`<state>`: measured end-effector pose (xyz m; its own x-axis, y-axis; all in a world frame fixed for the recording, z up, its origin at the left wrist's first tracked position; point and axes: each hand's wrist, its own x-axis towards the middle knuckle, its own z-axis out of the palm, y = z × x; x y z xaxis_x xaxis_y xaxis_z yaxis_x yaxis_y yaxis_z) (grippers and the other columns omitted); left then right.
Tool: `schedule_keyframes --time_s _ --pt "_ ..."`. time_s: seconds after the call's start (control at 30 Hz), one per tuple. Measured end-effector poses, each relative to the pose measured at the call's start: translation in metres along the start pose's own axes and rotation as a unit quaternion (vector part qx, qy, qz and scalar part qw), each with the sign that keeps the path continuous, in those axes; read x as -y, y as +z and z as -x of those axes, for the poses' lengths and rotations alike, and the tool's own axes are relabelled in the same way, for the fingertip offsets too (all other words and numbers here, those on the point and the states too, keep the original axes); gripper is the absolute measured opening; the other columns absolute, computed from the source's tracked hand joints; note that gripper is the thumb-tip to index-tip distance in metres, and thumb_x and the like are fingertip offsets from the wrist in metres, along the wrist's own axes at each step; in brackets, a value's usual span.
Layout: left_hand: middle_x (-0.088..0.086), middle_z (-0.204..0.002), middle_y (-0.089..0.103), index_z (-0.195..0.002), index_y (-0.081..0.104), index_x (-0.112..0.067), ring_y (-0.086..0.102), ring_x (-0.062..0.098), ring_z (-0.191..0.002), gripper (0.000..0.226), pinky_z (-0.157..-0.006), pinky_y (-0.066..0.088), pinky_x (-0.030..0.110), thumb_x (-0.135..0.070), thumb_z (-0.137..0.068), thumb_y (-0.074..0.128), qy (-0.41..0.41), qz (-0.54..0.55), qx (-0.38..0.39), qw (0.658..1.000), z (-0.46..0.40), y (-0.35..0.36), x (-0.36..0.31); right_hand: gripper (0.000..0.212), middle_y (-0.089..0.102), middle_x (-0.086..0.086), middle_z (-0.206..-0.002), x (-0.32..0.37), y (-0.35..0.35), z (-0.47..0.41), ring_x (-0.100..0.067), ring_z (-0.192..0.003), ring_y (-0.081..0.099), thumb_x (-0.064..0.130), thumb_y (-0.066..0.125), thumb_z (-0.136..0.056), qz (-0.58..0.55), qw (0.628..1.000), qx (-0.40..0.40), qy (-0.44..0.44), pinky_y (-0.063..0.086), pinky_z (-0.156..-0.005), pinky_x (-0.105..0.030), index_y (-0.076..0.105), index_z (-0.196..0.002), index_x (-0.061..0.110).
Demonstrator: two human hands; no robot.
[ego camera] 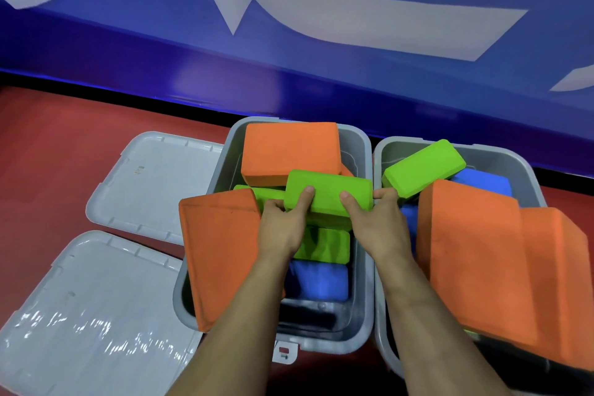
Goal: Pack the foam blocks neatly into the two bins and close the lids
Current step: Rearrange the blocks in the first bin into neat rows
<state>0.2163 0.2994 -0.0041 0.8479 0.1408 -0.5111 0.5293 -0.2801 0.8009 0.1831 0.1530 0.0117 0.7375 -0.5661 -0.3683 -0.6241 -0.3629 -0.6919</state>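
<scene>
Two grey bins stand side by side, the left bin point(364, 267) and the right bin point(527, 170). Both my left hand point(283, 225) and my right hand point(374, 222) grip one green foam block point(328, 191) above the left bin. That bin also holds an orange block point(289, 148) at the back, an orange block point(221, 254) leaning on its left wall, more green blocks point(324, 246) and a blue block point(321, 281). In the right bin lie a tilted green block point(424, 167), blue blocks point(482, 185) and large orange blocks point(501, 273) sticking out over its rim.
Two grey lids lie flat on the red floor left of the bins, one at the back point(144, 183) and one nearer point(80, 315). A blue wall point(289, 42) with white lettering runs just behind the bins.
</scene>
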Motion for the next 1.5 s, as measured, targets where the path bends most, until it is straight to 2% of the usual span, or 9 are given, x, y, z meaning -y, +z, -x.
schedule_keyframes --time_s 0.13,0.3,0.47,0.6,0.73,0.97,1.13,1.37,1.5 --pt "0.009 -0.129 0.063 -0.135 0.049 -0.008 0.059 0.031 -0.122 0.081 -0.104 0.045 0.042 -0.071 -0.085 0.061 0.01 -0.079 -0.004 0.997 -0.021 0.007 0.007 0.057 0.065 -0.007 -0.124 -0.005 0.005 -0.007 -0.031 -0.115 0.061 0.06 0.054 -0.092 0.028 0.998 0.047 -0.009 0.05 -0.096 -0.044 0.05 -0.133 0.02" --pt "0.02 -0.134 0.053 -0.158 0.01 -0.039 0.053 0.039 -0.126 0.1 -0.109 0.041 0.042 -0.076 -0.081 0.062 0.127 -0.275 0.087 0.949 -0.03 0.002 0.003 0.056 0.063 -0.004 -0.129 -0.014 0.013 -0.012 -0.028 -0.115 0.061 0.064 0.047 -0.089 0.035 0.994 0.106 -0.004 0.051 -0.098 -0.046 0.052 -0.133 0.03" --pt "0.013 -0.134 0.035 -0.151 0.027 -0.025 0.055 0.038 -0.118 0.111 -0.102 0.044 0.038 -0.061 -0.065 0.087 0.205 -0.402 0.131 0.883 -0.044 -0.004 0.005 0.066 0.06 -0.001 -0.137 -0.018 0.015 -0.011 -0.025 -0.12 0.059 0.067 0.044 -0.086 0.02 0.988 0.154 0.016 0.048 -0.103 -0.046 0.047 -0.143 0.032" --pt "0.008 -0.148 0.029 -0.151 0.031 -0.031 0.06 0.037 -0.114 0.091 -0.093 0.053 0.046 -0.061 -0.078 0.076 0.279 -0.501 0.116 0.811 -0.057 0.0 0.008 0.074 0.049 -0.004 -0.15 -0.015 0.01 -0.007 -0.027 -0.132 0.051 0.066 0.041 -0.088 0.039 0.983 0.175 0.029 0.042 -0.11 -0.046 0.036 -0.151 0.029" --pt "0.011 -0.134 0.038 -0.147 0.036 -0.031 0.062 0.043 -0.106 0.08 -0.087 0.053 0.048 -0.06 -0.083 0.073 0.273 -0.537 0.133 0.787 -0.069 0.01 -0.003 0.07 0.033 -0.009 -0.161 -0.008 -0.009 -0.007 -0.031 -0.144 0.036 0.054 0.038 -0.102 0.103 0.985 0.137 0.024 0.031 -0.114 -0.042 0.019 -0.158 0.017" --pt "0.009 -0.139 0.041 -0.151 0.035 -0.027 0.06 0.039 -0.114 0.072 -0.077 0.045 0.043 -0.055 -0.092 0.065 0.246 -0.587 0.143 0.758 -0.078 0.035 0.009 0.074 0.025 -0.003 -0.165 -0.004 -0.012 0.007 -0.021 -0.15 0.027 0.059 0.042 -0.099 0.119 0.974 0.184 -0.059 0.024 -0.122 -0.039 0.022 -0.159 0.02" --pt "0.013 -0.169 0.009 -0.163 0.008 -0.027 0.026 0.036 -0.15 0.067 -0.119 0.03 0.046 -0.043 -0.106 0.039 0.221 -0.663 0.159 0.698 -0.09 0.044 0.033 0.073 0.031 -0.003 -0.162 -0.002 -0.012 0.017 -0.02 -0.149 0.028 0.059 0.042 -0.099 0.155 0.966 0.166 -0.124 0.023 -0.122 -0.036 0.023 -0.158 0.021" --pt "0.01 -0.168 -0.02 -0.162 -0.009 -0.03 -0.006 0.027 -0.158 0.066 -0.127 0.008 0.045 -0.05 -0.108 0.025 0.196 -0.625 0.192 0.731 -0.101 0.039 0.05 0.073 0.025 0.001 -0.165 -0.004 -0.019 0.03 -0.018 -0.151 0.021 0.059 0.042 -0.099 0.193 0.953 0.161 -0.167 0.019 -0.123 -0.038 0.022 -0.159 0.022" --pt "0.018 -0.169 0.011 -0.162 0.022 -0.019 0.021 0.031 -0.153 0.059 -0.122 0.021 0.04 -0.041 -0.109 0.035 0.228 -0.521 0.19 0.801 -0.084 0.03 0.038 0.072 0.026 0.003 -0.164 0.002 -0.026 0.035 -0.019 -0.149 0.024 0.058 0.043 -0.1 0.196 0.949 0.157 -0.189 0.022 -0.122 -0.037 0.023 -0.159 0.022"
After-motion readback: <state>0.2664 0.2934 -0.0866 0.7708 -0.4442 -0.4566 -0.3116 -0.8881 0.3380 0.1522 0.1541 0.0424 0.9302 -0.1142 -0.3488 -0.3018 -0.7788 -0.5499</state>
